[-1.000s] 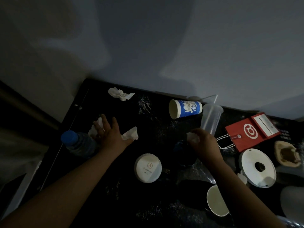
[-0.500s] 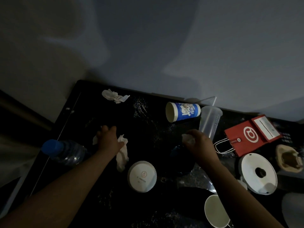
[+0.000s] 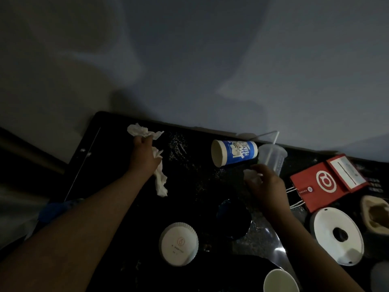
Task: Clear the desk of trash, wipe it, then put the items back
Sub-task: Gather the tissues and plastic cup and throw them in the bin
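Left hand [image 3: 145,154] has slid fwd since 0.5 s ago, tissue strip [image 3: 161,180] clutched & dangling, reaching the crumpled tissue [image 3: 139,131] at the desk's [image 3: 117,165] far-left; right hand [image 3: 267,182] pinches a small wad [image 3: 251,175]; I reckon it's all light, soft, so scrunch anywhere.

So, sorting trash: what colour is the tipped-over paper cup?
The paper cup is blue with white print; head view.

Bottle [image 3: 52,208] mostly behind left forearm [image 3: 84,228]; cup [image 3: 281,281] cropped.
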`<state>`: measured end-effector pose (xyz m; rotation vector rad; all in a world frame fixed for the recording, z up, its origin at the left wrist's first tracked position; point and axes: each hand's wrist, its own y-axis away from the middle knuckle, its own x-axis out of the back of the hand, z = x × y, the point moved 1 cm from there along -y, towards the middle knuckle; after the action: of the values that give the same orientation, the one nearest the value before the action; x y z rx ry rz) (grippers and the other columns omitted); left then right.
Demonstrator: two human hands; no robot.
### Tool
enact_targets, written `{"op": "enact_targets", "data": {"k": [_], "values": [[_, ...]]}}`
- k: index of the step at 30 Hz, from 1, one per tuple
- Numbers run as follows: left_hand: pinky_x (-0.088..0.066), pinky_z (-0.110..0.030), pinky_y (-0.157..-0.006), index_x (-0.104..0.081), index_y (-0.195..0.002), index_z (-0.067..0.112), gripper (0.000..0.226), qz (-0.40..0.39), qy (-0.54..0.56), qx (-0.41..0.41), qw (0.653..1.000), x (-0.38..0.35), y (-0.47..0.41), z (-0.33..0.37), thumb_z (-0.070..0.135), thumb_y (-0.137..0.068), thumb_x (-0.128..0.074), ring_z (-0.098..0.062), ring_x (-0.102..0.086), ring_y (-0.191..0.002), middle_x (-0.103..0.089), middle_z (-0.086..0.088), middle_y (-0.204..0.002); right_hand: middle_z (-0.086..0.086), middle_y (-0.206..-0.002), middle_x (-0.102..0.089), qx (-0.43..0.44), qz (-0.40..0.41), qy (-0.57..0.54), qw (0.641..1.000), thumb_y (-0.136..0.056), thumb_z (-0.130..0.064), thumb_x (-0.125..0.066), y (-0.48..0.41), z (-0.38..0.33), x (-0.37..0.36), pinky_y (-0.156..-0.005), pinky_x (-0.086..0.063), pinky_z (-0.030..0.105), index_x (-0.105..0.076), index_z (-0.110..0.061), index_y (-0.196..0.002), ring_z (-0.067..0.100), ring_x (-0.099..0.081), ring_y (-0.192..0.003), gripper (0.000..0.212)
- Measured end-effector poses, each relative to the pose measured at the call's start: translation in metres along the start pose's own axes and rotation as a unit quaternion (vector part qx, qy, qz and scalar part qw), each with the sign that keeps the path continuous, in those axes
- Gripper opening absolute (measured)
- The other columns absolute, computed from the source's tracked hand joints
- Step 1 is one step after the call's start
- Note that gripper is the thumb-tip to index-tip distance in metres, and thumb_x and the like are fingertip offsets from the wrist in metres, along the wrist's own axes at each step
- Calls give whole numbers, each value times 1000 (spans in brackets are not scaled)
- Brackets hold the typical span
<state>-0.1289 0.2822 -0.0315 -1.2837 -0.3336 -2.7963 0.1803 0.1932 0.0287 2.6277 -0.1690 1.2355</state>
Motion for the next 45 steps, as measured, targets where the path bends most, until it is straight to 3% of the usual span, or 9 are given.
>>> {"op": "enact_targets", "data": {"k": [8,12,16,20,23,28,33,37,45], "values": [[-25,-33,-111,-20,-150,5,92,-42,-58,20,997,-6,-43,-1,13,-78,-77,-32,-20,-142,-3,-19,-157,12,-119,-60,-8,37,17,999,-86,-19,-66,-23,14,6,-75,-57,48,-57,-17,-120,25,-63,-92,35],[-21,-34,-115,-5,-153,8,106,-100,-73,27,992,-8,-60,-4,15,-78,-79,-29,-1,-148,8,-18,-159,14,-130,-53,-12,57,50,997,-84,-17,-70,-30,23,6,-83,-52,38,-55,-14,-126,27,-58,-106,46],[-32,-36,-106,-17,-151,3,94,-109,-92,23,989,-9,-67,-5,14,-79,-77,-35,-29,-138,-23,-23,-152,17,-139,-42,-30,68,69,995,-81,-19,-73,-38,38,7,-86,-52,40,-47,-10,-135,31,-54,-112,62],[-43,-37,-90,-52,-126,-4,52,-77,-92,2,993,-17,-59,-10,8,-80,-73,-39,-50,-114,-44,-27,-128,17,-142,-40,-47,58,101,992,-80,-20,-74,-46,54,-1,-94,-48,42,-45,-7,-137,33,-50,-119,65],[-44,-37,-89,-60,-116,-4,40,-79,-58,-26,995,-24,-49,-4,5,-80,-74,-39,-52,-109,-47,-27,-124,21,-144,-36,-44,63,130,988,-80,-20,-74,-50,62,-8,-96,-45,46,-43,-7,-137,40,-43,-123,66],[-43,-29,-87,-62,-113,-2,37,-65,2,-60,996,-28,-31,20,6,-79,-76,-34,-56,-103,-46,-22,-128,20,-154,-20,-60,65,180,980,-81,-30,-73,-56,68,-16,-100,-39,51,-22,-15,-151,43,-28,-133,88],[-41,-24,-82,-62,-118,2,41,-66,12,-58,996,-29,-12,39,9,-79,-75,-29,-58,-100,-48,-18,-126,19,-159,5,-98,35,88,991,-80,-28,-74,-55,68,-23,-103,-41,53,1,-27,-153,44,-26,-139,104],[-42,-25,-84,-60,-121,4,44,-66,13,-52,996,-28,4,49,10,-80,-75,-22,-56,-97,-48,-15,-125,19,-159,-2,-97,40,65,992,-83,-29,-70,-54,69,-17,-86,-51,47,-3,-29,-153,44,-43,-128,97],[-38,-23,-85,-56,-126,4,50,-44,11,-61,997,-25,34,75,11,-80,-75,-16,-50,-98,-46,-15,-130,12,-149,-30,-94,65,-47,992,-83,-25,-68,-34,63,7,-92,-50,51,-22,-26,-149,34,-46,-124,80]]}}
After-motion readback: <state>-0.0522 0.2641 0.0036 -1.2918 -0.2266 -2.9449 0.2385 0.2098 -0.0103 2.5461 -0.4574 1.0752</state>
